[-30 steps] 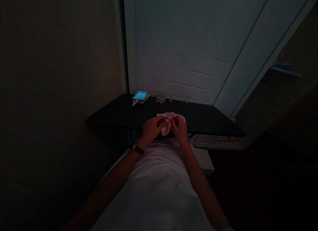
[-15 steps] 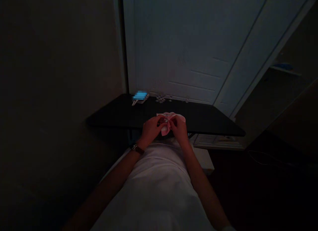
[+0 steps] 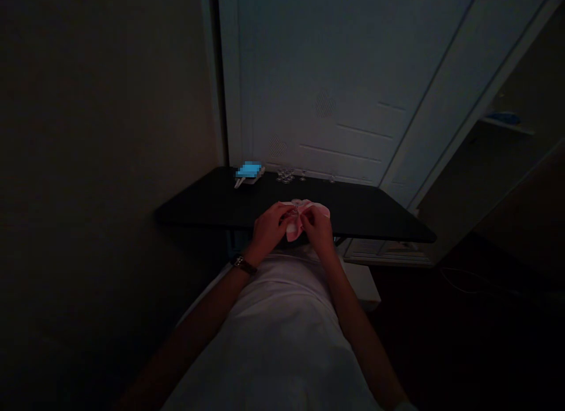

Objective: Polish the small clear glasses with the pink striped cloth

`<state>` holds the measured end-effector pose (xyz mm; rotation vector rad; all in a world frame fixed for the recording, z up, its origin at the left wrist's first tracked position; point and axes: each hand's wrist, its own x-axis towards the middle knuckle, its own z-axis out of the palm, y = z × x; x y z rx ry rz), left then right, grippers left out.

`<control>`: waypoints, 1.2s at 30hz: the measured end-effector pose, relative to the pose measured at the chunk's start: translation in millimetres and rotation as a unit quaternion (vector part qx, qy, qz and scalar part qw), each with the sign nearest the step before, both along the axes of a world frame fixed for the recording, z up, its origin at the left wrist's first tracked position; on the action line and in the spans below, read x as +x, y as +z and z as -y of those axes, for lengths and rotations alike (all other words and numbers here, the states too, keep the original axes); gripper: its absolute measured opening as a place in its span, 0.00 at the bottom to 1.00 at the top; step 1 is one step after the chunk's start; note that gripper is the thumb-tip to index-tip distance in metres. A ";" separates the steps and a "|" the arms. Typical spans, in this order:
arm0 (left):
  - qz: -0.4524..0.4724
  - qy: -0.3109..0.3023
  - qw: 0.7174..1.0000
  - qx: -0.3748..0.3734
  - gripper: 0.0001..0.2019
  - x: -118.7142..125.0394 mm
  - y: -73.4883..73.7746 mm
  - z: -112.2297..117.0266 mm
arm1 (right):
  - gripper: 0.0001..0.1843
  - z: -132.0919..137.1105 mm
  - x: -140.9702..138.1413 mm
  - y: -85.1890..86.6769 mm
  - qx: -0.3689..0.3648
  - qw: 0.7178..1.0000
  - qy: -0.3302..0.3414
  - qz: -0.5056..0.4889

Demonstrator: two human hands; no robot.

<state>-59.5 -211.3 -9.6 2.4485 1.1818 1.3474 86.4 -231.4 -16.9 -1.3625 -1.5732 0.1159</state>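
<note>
My left hand is closed, its fingertips pinching a small clear stemmed glass above the table's near edge. My right hand is closed on a pink-and-white cloth, pressing it against the glass. Part of the cloth spreads out behind the right fingers and part hangs down between the hands. Dim light and the fingers hide the lower part of the glass.
On the black table, several small clear stemmed glasses stand grouped at the back. Two others, a nearer glass and a farther glass, stand apart. A device with a lit blue screen sits back left. Behind rises a white panel.
Both hands stay in nearly the same place. The left fingers and the glass have shifted very slightly against the cloth.
</note>
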 end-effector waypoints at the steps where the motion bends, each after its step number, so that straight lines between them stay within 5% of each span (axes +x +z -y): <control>1: -0.001 0.000 1.000 -0.001 0.13 0.0 0.3 -0.1 | 0.06 0.1 0.0 -0.1 0.001 1.000 0.000 0.000; 25: -0.014 0.010 0.998 -0.065 0.13 0.9 5.3 3.8 | 0.08 2.9 -0.6 0.7 0.029 0.999 -0.004 -0.030; 36: 0.006 -0.003 1.000 -0.029 0.12 1.7 4.5 5.6 | 0.08 5.6 -2.2 3.3 0.018 0.999 0.006 -0.046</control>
